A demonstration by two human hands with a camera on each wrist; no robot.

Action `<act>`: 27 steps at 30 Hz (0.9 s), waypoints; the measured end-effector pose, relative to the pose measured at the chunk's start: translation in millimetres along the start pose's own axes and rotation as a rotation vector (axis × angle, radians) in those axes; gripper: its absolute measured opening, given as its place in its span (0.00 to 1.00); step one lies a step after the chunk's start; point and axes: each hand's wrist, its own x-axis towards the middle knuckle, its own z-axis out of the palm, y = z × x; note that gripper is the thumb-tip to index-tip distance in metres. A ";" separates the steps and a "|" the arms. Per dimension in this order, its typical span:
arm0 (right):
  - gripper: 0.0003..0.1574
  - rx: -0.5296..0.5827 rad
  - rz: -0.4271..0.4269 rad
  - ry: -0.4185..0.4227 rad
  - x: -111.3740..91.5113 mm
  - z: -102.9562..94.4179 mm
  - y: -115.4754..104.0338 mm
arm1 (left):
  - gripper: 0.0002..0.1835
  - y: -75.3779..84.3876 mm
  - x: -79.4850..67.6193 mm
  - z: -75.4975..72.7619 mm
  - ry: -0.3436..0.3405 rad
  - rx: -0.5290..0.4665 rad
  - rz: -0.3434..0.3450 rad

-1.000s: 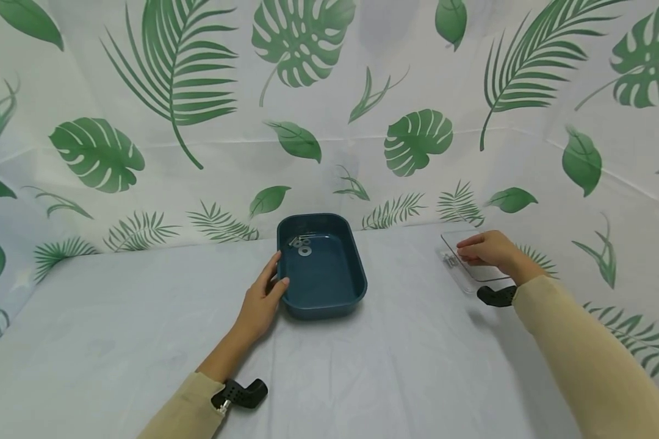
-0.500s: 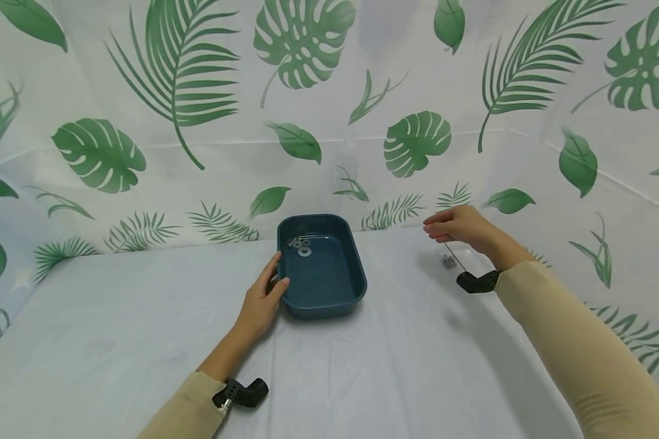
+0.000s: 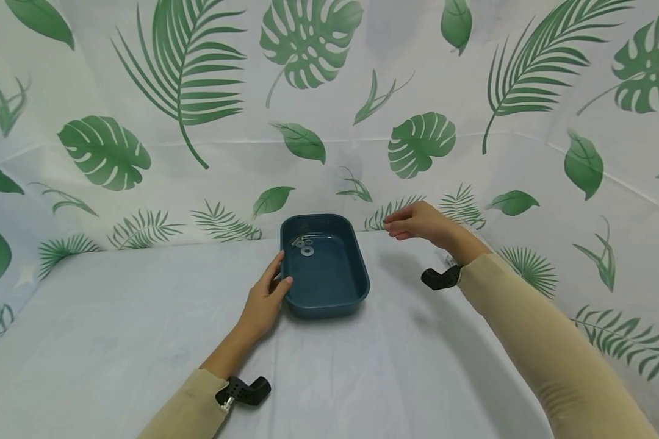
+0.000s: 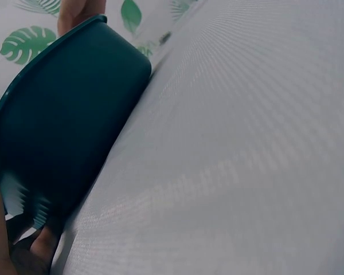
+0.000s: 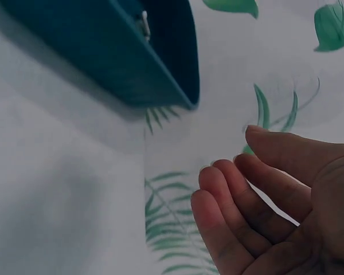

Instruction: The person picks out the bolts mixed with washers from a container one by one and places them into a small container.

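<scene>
A dark blue tray [image 3: 324,274] stands on the white cloth, with washers [image 3: 307,251] and a few small metal pieces [image 3: 298,242] near its back left corner. My left hand [image 3: 260,305] holds its left side, thumb hooked at the rim and fingers along the outer wall; the left wrist view shows those fingers [image 4: 43,243] low against it. Right of the tray and raised, my right hand [image 3: 423,221] has its thumb and fingers brought near each other. In the right wrist view its fingertips [image 5: 209,209] curl inward; I cannot tell whether something tiny is pinched.
A clear plastic piece with small metal bits [image 3: 448,259] is mostly hidden behind my right wrist. Black wrist cameras [image 3: 440,278] sit on both wrists. A leaf-printed backdrop [image 3: 357,140] hangs directly behind the tray, over the table's back edge.
My right hand has lifted off the clear plastic piece at the right and moved left toward the tray. The left hand and the tray have stayed in place.
</scene>
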 end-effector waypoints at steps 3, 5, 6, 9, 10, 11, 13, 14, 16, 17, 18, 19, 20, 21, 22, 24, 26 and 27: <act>0.27 0.026 -0.020 -0.016 7.2 10.1 -7.9 | 0.33 0.4 -0.2 0.2 0.003 -0.005 -0.002; 0.27 0.040 -0.028 -0.026 11.3 16.5 -12.0 | 0.33 0.0 0.2 0.8 0.001 -0.006 -0.001; 0.26 0.042 -0.033 -0.031 13.2 19.8 -13.7 | 0.33 -0.2 0.5 1.1 0.000 -0.004 0.001; 0.26 0.049 -0.042 -0.048 19.8 29.4 -16.2 | 0.34 -0.8 1.4 1.8 0.000 -0.007 0.005; 0.26 0.051 -0.043 -0.050 22.2 32.7 -16.9 | 0.34 -0.6 1.7 1.8 0.002 -0.008 0.005; 0.26 0.058 -0.045 -0.055 24.7 36.2 -17.4 | 0.34 -0.5 1.9 1.8 0.006 -0.009 0.006; 0.27 0.074 -0.052 -0.068 29.2 43.2 -19.0 | 0.33 0.2 1.7 1.6 0.013 -0.015 0.004; 0.27 0.081 -0.053 -0.074 30.8 46.6 -20.2 | 0.33 0.3 1.7 1.5 0.015 -0.017 0.004; 0.27 0.082 -0.054 -0.081 33.1 53.1 -23.5 | 0.33 -0.4 2.1 1.8 0.011 -0.017 0.006; 0.27 0.079 -0.051 -0.082 33.9 56.0 -25.3 | 0.33 -0.9 2.0 1.7 0.011 -0.015 0.006; 0.26 0.071 -0.043 -0.077 34.5 58.5 -27.6 | 0.33 -1.8 2.1 1.8 0.009 -0.013 0.008; 0.26 0.066 -0.035 -0.070 34.8 60.8 -30.1 | 0.33 -2.1 1.9 1.6 0.010 -0.014 0.006; 0.25 0.060 -0.027 -0.061 35.2 62.6 -32.5 | 0.33 -2.4 1.6 1.3 0.011 -0.013 0.005; 0.24 0.054 -0.020 -0.052 35.7 64.3 -35.0 | 0.33 -2.6 1.2 1.0 0.014 -0.012 0.003; 0.24 0.050 -0.013 -0.044 35.9 65.3 -37.1 | 0.33 -2.8 1.1 0.9 0.016 -0.009 0.002; 0.23 0.041 -0.005 -0.034 37.2 67.1 -40.6 | 0.34 -3.3 1.2 0.8 0.017 -0.006 0.002; 0.23 0.024 -0.005 -0.031 38.1 68.7 -44.1 | 0.34 -3.1 1.2 0.8 0.015 -0.005 0.001; 0.23 0.016 -0.006 -0.032 38.6 69.6 -45.7 | 0.34 -2.9 1.3 0.8 0.014 -0.006 0.001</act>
